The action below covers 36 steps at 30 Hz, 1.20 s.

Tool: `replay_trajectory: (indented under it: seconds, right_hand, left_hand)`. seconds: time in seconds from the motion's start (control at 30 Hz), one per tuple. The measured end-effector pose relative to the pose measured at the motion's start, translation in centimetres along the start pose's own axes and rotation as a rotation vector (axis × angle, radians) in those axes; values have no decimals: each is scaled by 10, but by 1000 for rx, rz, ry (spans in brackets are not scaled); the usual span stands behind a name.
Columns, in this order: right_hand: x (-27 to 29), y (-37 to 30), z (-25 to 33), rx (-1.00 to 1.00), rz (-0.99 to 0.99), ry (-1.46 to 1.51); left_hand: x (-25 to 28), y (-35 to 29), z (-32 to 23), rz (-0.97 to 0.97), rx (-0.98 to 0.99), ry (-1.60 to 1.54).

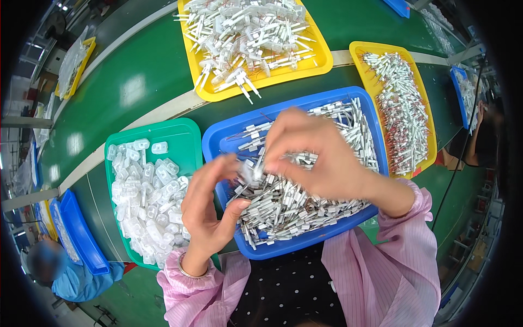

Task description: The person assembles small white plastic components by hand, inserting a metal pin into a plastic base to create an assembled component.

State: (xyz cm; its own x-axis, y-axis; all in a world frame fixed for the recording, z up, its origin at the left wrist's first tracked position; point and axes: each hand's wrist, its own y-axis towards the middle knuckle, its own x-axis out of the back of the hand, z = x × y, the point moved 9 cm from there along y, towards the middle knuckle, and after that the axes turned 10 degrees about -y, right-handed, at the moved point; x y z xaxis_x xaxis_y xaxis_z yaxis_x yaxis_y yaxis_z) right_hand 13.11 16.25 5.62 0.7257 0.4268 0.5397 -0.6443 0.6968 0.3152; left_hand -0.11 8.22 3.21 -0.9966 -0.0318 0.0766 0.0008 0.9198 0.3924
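Observation:
My right hand (pixel 316 155) is over the blue tray (pixel 299 243), its thumb and fingers pinched on a small whitish piece (pixel 257 171) that motion blurs. At the tray's left side is my left hand (pixel 210 204), fingers curled and thumb standing apart from them. Its fingertips are smeared beside the blurred piece, so whether they grip it is unclear. Under both hands, the blue tray holds a heap of thin white-and-grey stick-like parts (pixel 294 199). Left of my left hand, a green tray (pixel 188 131) carries many clear plastic housings (pixel 144 201).
Beyond the blue tray, a yellow tray (pixel 210 97) holds clear pieces with white sticks and wires. Another yellow tray (pixel 357 52) at the right bears white parts with reddish wires. Further blue trays (pixel 81 234) stand at both sides. A person in blue (pixel 87 280) is at lower left.

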Motion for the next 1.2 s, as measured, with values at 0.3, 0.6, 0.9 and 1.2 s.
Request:
replay_trajectory:
  seconds: [0.3, 0.6, 0.9, 1.2]
  right_hand:
    - [134, 6, -141, -399, -705, -458]
    - [83, 32, -126, -233, -283, -809]
    - [67, 11, -51, -113, -146, -570]
    - [-9, 6, -53, -168, 270, -919]
  left_hand:
    - [17, -2, 12, -137, 110, -99]
    - [34, 9, -8, -53, 90, 756]
    - [97, 29, 53, 76, 78, 1192]
    - [93, 36, 26, -161, 151, 647]
